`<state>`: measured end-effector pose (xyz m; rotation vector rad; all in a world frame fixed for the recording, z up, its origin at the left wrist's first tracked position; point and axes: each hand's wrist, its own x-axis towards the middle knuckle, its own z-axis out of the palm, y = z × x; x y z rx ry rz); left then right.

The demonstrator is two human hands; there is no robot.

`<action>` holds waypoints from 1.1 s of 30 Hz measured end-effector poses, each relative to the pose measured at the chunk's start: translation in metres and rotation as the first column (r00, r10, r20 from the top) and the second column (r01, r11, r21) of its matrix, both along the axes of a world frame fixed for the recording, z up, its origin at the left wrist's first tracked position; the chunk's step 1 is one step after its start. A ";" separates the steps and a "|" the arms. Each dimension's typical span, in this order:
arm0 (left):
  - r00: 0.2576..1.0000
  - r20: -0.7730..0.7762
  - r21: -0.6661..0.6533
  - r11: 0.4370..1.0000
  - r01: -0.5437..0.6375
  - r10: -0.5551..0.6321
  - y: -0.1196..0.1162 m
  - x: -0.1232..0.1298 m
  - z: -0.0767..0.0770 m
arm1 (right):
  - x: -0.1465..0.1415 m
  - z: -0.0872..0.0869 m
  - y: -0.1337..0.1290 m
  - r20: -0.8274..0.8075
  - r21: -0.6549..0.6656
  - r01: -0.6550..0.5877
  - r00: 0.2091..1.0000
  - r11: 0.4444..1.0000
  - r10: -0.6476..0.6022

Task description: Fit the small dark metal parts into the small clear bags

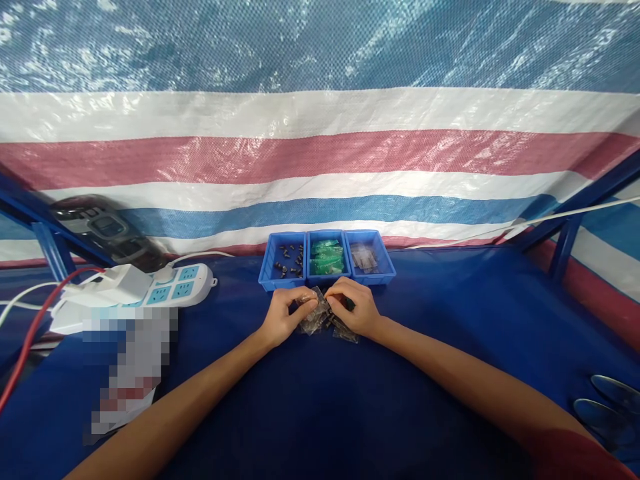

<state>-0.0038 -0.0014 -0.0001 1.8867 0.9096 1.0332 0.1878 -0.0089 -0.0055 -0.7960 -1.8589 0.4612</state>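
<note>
Middle bin (327,277), blue, open-topped; landmark for all places below. Stocked with green packets (327,257), lying overlapped. Apparently set between its neighbours for reach from either side.

Left bin (281,285): alongside middle bin, to its left. Small dark parts (284,270) strewn loose over the floor, perhaps screws; spread probably handy for picking singly.

Right bin (374,279): alongside middle bin, to its right. Pale, flat packets (364,258) inside, probably separated by kind.

Clear bag (321,299): just on the near side of middle bin, raised between both hands, likely for a close view of its edge.

Left hand (289,317): near side of middle bin, leftward. Thumb and forefinger clamped on the clear bag, presumably to steady thin film.

Right hand (354,308): near side of middle bin, rightward. Thumb and fingers curled in at the bag's edge; pinched on film or on a small piece, cannot tell.

Heaped packets (345,333): on blue tabletop (325,407), near side of middle bin, beneath the hands; close by, probably to shorten reach. Contents unclear.

Power strip (200,293): well left of middle bin, apparently clear of the working spot.

Glasses (607,407): far right of middle bin, toward the near side, seemingly out of the way.
</note>
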 end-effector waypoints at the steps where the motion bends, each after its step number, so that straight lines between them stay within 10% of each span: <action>1: 1.000 0.002 0.004 1.000 -0.004 0.004 0.000 0.000 0.000 | 0.000 0.000 0.000 0.002 -0.001 -0.004 1.000 1.000 0.004; 33: 0.998 -0.063 0.038 0.999 0.035 -0.033 0.000 0.000 0.005 | 0.000 -0.002 0.002 0.003 -0.023 -0.033 0.999 0.999 0.034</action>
